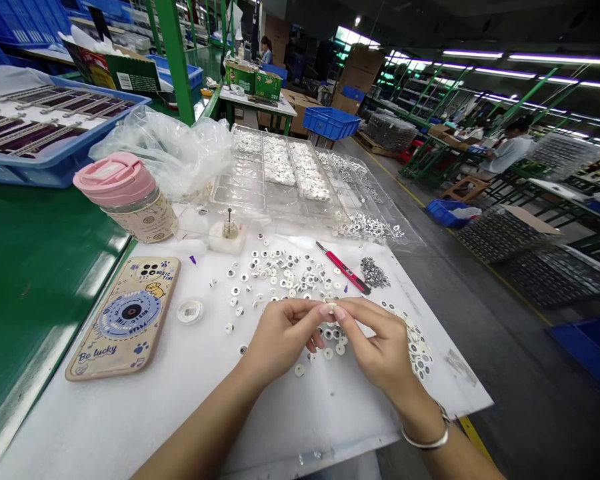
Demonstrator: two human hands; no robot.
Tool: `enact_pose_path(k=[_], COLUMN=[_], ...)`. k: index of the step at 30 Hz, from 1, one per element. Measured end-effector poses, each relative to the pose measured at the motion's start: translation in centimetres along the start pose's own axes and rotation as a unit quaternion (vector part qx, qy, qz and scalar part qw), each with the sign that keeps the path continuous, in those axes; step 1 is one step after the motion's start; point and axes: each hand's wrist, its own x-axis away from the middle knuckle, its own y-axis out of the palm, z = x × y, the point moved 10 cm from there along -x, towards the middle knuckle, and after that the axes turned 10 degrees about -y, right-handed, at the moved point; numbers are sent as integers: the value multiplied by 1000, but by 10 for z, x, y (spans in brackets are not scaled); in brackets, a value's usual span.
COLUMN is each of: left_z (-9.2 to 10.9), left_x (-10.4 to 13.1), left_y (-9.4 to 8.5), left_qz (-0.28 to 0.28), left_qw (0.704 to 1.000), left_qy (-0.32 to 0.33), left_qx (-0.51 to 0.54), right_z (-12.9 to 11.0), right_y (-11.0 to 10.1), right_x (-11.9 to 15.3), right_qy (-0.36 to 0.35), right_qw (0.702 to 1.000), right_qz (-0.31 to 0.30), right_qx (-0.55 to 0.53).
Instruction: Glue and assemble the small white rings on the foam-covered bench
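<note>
My left hand (286,333) and my right hand (375,337) meet above the white work board (205,413). Between their fingertips they pinch one small white round disc (332,307), which the fingers partly cover. Many similar white discs with dark centres (280,267) lie scattered behind and under the hands. More white rings (419,353) lie to the right of my right hand. Beyond the hands are a red utility knife (344,268) and a heap of tiny dark metal parts (374,273).
Left on the board lie a phone in a patterned case (125,320) and a small round container (190,311). Behind stand a pink-lidded cup (130,193), a plastic bag (165,150), a pin fixture (229,230) and clear compartment trays (275,200). A blue tray (65,170) sits far left.
</note>
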Motion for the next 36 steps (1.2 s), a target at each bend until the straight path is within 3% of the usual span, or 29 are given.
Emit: enact_pose_path(k=[4, 10, 14, 16, 18, 20, 22, 25, 27, 31, 36], left_z=[-1, -1, -2, -4, -5, -5, -5, -6, -8, -13, -18], left_x=[-1, 2, 1, 1, 0, -1, -1, -2, -3, -6, -8], left_y=[-1, -8, -6, -6, -6, -6, -7, -8, -8, -10, -10], left_qz=[5, 38, 30, 25, 18, 13, 9, 5, 3, 4, -3], left_qw=[1000, 995, 997, 998, 999, 999, 998, 997, 997, 995, 992], left_qy=[2, 5, -9, -20, -35, -47, -53, -61, -64, -71, -88], left_qx=[-21, -88, -68, -52, -34, -12, 11, 37, 49, 73, 93], right_z=[-3, 18, 24, 35, 58, 89, 122, 168, 184, 182, 141], right_y=[1, 13, 18, 11, -14, -50, -68, -48, -30, -20, -26], right_x=[-2, 1, 5, 6, 1, -5, -11, -26, -32, -40, -39], right_qy=[-20, 82, 126, 152, 177, 199, 221, 228, 225, 200, 166], right_qw=[999, 993, 981, 978, 982, 978, 966, 970, 973, 979, 975], right_qz=[-6, -75, -114, -111, -55, 41, 75, 2, -41, -41, -3], right_qx=[45, -51, -95, -93, -48, 37, 111, 81, 37, -24, -146])
